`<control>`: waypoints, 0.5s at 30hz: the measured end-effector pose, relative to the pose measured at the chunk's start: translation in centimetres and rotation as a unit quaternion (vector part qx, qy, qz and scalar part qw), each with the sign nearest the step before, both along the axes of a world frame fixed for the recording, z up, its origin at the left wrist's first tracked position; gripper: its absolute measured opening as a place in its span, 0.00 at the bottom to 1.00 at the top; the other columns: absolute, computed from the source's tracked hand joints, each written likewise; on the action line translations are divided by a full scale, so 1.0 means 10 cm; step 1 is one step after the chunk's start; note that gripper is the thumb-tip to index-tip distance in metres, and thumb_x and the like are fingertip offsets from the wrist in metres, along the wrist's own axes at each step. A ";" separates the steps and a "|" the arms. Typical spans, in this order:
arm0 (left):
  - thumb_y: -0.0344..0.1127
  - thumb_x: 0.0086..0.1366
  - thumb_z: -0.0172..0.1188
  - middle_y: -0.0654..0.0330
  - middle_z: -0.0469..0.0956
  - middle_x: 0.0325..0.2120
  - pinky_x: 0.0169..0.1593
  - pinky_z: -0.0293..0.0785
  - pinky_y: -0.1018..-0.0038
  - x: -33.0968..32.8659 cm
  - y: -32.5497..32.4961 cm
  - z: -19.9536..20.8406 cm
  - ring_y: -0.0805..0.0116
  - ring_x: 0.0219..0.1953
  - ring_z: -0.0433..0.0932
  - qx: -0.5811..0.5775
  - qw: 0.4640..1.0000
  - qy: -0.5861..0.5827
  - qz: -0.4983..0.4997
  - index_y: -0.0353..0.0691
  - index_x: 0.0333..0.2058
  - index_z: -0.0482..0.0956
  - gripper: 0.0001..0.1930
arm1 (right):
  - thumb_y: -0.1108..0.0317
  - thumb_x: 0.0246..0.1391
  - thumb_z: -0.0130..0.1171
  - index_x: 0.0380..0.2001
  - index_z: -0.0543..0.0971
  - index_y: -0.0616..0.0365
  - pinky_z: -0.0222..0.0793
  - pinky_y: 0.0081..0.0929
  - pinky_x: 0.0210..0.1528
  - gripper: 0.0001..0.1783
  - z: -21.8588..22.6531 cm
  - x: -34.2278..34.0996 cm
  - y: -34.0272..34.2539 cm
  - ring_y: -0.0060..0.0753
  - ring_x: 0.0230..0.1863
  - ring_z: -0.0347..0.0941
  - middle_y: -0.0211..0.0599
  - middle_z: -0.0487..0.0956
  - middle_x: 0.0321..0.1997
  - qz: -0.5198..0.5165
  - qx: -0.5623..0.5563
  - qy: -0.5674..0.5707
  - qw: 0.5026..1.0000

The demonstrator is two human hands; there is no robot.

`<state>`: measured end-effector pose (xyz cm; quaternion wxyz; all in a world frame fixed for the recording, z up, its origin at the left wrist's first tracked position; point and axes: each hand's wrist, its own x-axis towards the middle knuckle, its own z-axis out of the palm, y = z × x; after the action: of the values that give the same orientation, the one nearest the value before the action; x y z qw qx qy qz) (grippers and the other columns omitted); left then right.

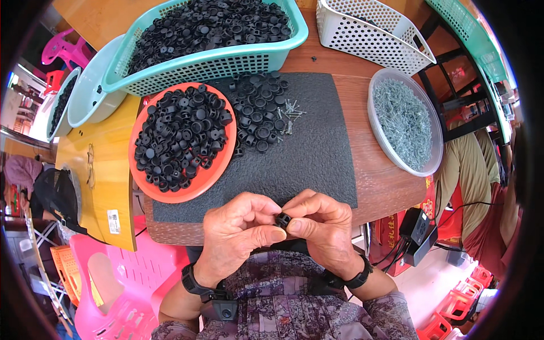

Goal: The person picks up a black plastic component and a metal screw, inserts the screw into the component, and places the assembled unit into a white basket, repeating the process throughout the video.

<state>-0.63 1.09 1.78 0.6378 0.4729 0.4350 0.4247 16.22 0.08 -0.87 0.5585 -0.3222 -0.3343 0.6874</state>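
Just above the front edge of a dark grey mat [306,153], my two hands meet at a small black plastic cap-like part [283,220]. My left hand [241,229] pinches it from the left between thumb and fingers. From the right, the thumb and fingertips of my right hand [324,229] close on the same part; whether they also hold a screw is hidden. Beyond my left hand an orange-red plate [187,196] carries a heap of similar black parts [181,136]. More loose black parts [260,107] lie on the mat beside a few small screws [291,113].
A clear round tub [375,130] full of screws stands at the right of the table. At the back are a teal basket [198,73] heaped with black parts and a white basket [368,45]. A pink chair [122,283] is at lower left; a person's legs [467,175] show at right.
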 end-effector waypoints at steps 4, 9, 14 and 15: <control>0.25 0.52 0.67 0.60 0.79 0.27 0.28 0.71 0.85 0.00 0.01 0.02 0.80 0.27 0.75 -0.045 0.998 -0.047 -0.007 0.32 0.39 0.73 0.16 | 0.84 0.46 0.59 0.32 0.79 0.65 0.72 0.20 0.37 0.08 -0.01 -0.02 -0.01 0.24 0.35 0.73 0.39 0.77 0.36 -0.010 0.002 0.008 1.000; 0.25 0.52 0.67 0.58 0.78 0.27 0.27 0.70 0.86 0.01 0.00 0.02 0.80 0.25 0.74 -0.067 0.996 -0.065 0.002 0.32 0.39 0.73 0.16 | 0.85 0.45 0.59 0.32 0.79 0.64 0.72 0.21 0.40 0.09 0.00 -0.02 -0.01 0.24 0.36 0.73 0.39 0.77 0.36 -0.008 -0.008 0.014 1.000; 0.25 0.52 0.67 0.58 0.79 0.26 0.25 0.69 0.86 0.02 0.01 0.01 0.80 0.24 0.74 -0.078 0.994 -0.072 0.010 0.31 0.39 0.73 0.16 | 0.85 0.45 0.59 0.32 0.79 0.64 0.71 0.21 0.40 0.09 0.00 -0.04 -0.02 0.24 0.35 0.73 0.38 0.77 0.36 -0.015 -0.035 0.042 0.998; 0.25 0.52 0.67 0.58 0.79 0.26 0.25 0.69 0.86 0.03 0.01 0.02 0.80 0.24 0.74 -0.078 0.994 -0.072 0.010 0.31 0.39 0.73 0.16 | 0.85 0.45 0.59 0.32 0.79 0.64 0.71 0.21 0.40 0.09 0.01 -0.04 -0.02 0.24 0.35 0.73 0.38 0.77 0.36 -0.015 -0.035 0.042 0.998</control>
<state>-0.36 1.23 1.95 0.6982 0.3854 0.4242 0.4289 15.85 -0.10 -0.81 0.5701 -0.3179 -0.2815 0.7034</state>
